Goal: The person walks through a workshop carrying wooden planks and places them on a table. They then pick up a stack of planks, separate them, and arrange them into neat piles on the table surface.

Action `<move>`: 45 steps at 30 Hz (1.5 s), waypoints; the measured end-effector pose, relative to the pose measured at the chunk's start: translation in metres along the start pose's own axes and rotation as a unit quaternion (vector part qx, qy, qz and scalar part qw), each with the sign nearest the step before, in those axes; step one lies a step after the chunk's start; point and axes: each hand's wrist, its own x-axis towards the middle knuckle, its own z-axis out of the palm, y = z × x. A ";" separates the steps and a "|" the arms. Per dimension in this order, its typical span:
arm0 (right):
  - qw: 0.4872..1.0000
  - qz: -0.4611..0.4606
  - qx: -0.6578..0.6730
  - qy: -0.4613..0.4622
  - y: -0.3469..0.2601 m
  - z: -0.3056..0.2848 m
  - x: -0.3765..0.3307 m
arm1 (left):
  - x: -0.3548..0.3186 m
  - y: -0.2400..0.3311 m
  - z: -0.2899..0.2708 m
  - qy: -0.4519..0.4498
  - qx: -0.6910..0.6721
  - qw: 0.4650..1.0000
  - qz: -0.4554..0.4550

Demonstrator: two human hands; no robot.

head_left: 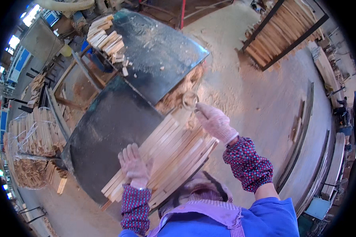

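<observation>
Left hand (133, 166) flat on slats (166, 154); right hand (214, 121) pinches ring (190, 100).

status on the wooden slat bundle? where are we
Done: long pale wooden slats are gathered in one stack on the dark metal table. In hand: left hand presses the stack flat; right hand holds a thin pale band loop past the far end. Left: no band shows around the stack.

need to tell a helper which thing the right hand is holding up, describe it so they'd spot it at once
Start at the dark work table and the bundle of long pale wooden slats lying under the gloved left hand. Past the bundle's far end, the gloved right hand pinches a small loop. It is the only thin, round, open ring among straight wooden pieces.
</observation>
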 end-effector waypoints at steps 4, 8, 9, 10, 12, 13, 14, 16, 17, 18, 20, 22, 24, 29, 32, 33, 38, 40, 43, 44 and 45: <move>0.961 0.109 0.251 0.039 0.044 -0.045 0.062 | 0.002 0.009 -0.015 -0.019 0.008 1.000 -0.011; 0.929 0.177 0.317 0.078 0.110 -0.064 0.161 | 0.003 0.014 -0.007 0.004 0.007 0.999 -0.031; 0.930 0.178 0.308 0.086 0.129 -0.067 0.188 | 0.004 0.015 -0.006 0.010 0.004 1.000 -0.028; 0.932 0.181 0.301 0.093 0.155 -0.065 0.219 | 0.005 0.016 -0.007 0.015 0.004 1.000 -0.027; 0.955 0.186 0.213 0.093 0.192 -0.057 0.284 | 0.002 0.011 0.001 0.041 -0.005 0.999 -0.020; 0.962 0.192 0.175 0.082 0.196 -0.050 0.314 | 0.004 0.014 -0.006 0.018 -0.012 0.999 -0.030; 0.967 0.203 0.139 0.072 0.203 -0.042 0.337 | 0.005 0.016 -0.019 -0.008 -0.017 0.999 -0.037; 0.973 0.211 0.087 0.024 0.217 -0.028 0.379 | 0.004 0.013 -0.017 -0.053 -0.021 0.997 -0.052; 0.975 0.213 0.064 -0.003 0.222 -0.015 0.400 | -0.003 0.007 -0.011 -0.072 -0.019 0.995 -0.061; 0.976 0.216 0.034 -0.027 0.229 -0.007 0.416 | -0.001 0.009 -0.011 -0.092 -0.024 0.993 -0.067; 0.977 0.201 0.019 -0.073 0.241 0.008 0.444 | 0.001 0.010 -0.012 -0.078 -0.028 0.994 -0.066; 0.981 0.173 0.006 -0.082 0.251 0.027 0.462 | -0.002 0.011 -0.011 -0.100 -0.020 0.991 -0.082; 0.986 0.070 -0.012 -0.149 0.249 0.031 0.477 | 0.000 0.018 -0.014 -0.058 -0.038 0.995 -0.072; 0.973 0.017 0.078 -0.217 0.272 0.038 0.504 | 0.004 0.023 -0.006 -0.010 -0.044 0.996 -0.073; 0.961 0.142 0.188 -0.147 0.247 0.027 0.495 | 0.009 0.023 -0.005 0.005 -0.038 0.997 -0.064; 0.958 0.130 0.203 -0.153 0.248 0.024 0.495 | 0.012 0.026 -0.007 0.019 -0.036 0.997 -0.067; 0.992 0.062 0.081 -0.072 0.256 0.049 0.494 | 0.005 0.031 -0.017 0.003 -0.040 0.994 -0.105; 0.996 -0.055 0.025 -0.072 0.283 0.048 0.491 | 0.009 0.026 -0.021 -0.001 -0.038 0.995 -0.097; 0.997 -0.005 -0.081 -0.001 0.264 -0.006 0.447 | 0.014 0.018 -0.020 -0.041 -0.031 0.995 -0.091; 1.000 0.008 0.013 0.026 0.247 -0.016 0.422 | 0.015 0.020 -0.022 -0.066 -0.032 0.991 -0.113; 0.992 0.027 0.106 0.057 0.230 -0.030 0.393 | 0.013 0.022 -0.028 -0.073 -0.039 0.990 -0.110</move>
